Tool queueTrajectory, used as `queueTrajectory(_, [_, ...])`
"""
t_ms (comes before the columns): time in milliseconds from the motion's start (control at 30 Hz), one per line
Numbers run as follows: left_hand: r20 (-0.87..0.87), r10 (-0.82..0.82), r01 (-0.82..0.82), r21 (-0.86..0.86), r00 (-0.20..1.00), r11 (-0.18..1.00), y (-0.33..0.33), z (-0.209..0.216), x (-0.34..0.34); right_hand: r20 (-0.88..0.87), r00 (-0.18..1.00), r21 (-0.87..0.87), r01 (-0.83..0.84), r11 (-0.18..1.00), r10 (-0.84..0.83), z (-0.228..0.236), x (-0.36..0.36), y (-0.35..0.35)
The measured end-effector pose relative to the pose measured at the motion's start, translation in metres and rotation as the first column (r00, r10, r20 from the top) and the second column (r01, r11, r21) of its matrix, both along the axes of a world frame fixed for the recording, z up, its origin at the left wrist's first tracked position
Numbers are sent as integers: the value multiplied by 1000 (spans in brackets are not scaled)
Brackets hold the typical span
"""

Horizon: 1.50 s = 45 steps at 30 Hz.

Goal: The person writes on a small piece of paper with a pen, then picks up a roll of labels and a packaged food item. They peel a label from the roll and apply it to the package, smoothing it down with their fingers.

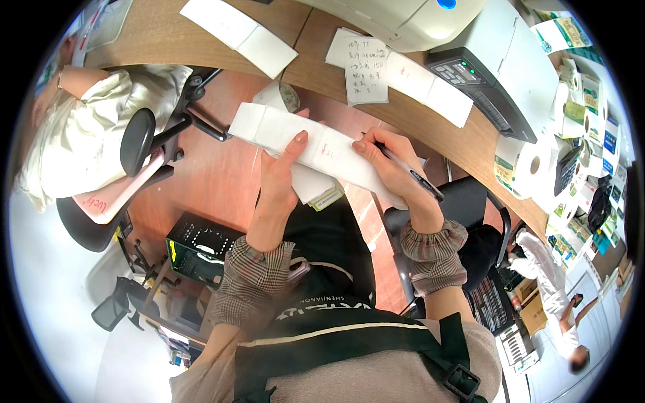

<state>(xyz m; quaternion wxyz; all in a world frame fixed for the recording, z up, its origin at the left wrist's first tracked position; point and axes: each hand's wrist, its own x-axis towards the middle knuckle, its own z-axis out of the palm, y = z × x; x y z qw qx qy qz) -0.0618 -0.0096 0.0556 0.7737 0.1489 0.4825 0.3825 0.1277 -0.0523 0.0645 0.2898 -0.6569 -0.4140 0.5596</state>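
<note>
A long strip of white labels (329,152) stretches between my hands above my lap, with small reddish marks on it. My left hand (279,178) grips its left part, the thumb lying on top and the fingers underneath. My right hand (393,166) pinches the right part with the thumb on its upper face. A black pen (423,184) is tucked in that same hand, pointing back toward the wrist. Below the strip hang folded white and green-edged labels (322,191). A curled end of label paper (289,97) shows beyond the left hand.
On the wooden desk (312,74) ahead lie label strips (238,35), a handwritten note (367,70) and a label printer (494,70). Label rolls (527,166) stand at right. A seated person (101,121) is at left, another person (554,289) at lower right. A black chair (463,205) stands beside me.
</note>
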Motion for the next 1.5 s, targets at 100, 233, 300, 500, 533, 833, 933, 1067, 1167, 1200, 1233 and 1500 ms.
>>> queueTrajectory(100, [-10,38,-38,5,999,999,-2,-6,-1,-59,998,-28,30,999,-32,-1,-1,0])
queueTrajectory(233, [-4,32,-32,-13,999,999,-3,-6,-5,-79,996,-33,49,998,-52,-5,-4,-2])
queueTrajectory(300, [-13,44,-44,-31,999,999,-3,-4,-6,-86,994,-9,66,998,-67,-5,-8,-4])
queueTrajectory(500, [92,74,-72,-29,993,997,-1,11,0,-164,986,-99,15,995,-31,-1,-14,-1])
queueTrajectory(533, [94,54,-54,-5,994,999,0,17,-1,-173,984,-82,28,996,-42,0,-14,-1])
queueTrajectory(833, [-158,107,-118,-62,982,991,-4,33,-15,344,938,558,-171,812,-39,36,-33,5])
queueTrajectory(933, [-169,65,-79,-75,983,994,-4,47,-19,403,904,562,-368,741,142,43,-39,3])
queueTrajectory(1067, [-99,66,-74,-80,993,994,-3,61,-21,355,912,511,-373,774,205,48,-47,3])
queueTrajectory(1167, [-19,110,-111,-79,994,991,-2,63,-27,252,930,462,-359,811,267,56,-42,6])
queueTrajectory(1200, [-24,95,-96,-59,995,994,-2,62,-30,194,940,424,-339,840,281,58,-38,6])
queueTrajectory(1233, [-30,80,-81,-37,996,996,-3,61,-34,128,957,433,-291,853,262,56,-39,5])
queueTrajectory(1500, [-12,-58,59,230,998,971,-10,63,-50,-175,965,344,-126,930,196,65,-37,13])
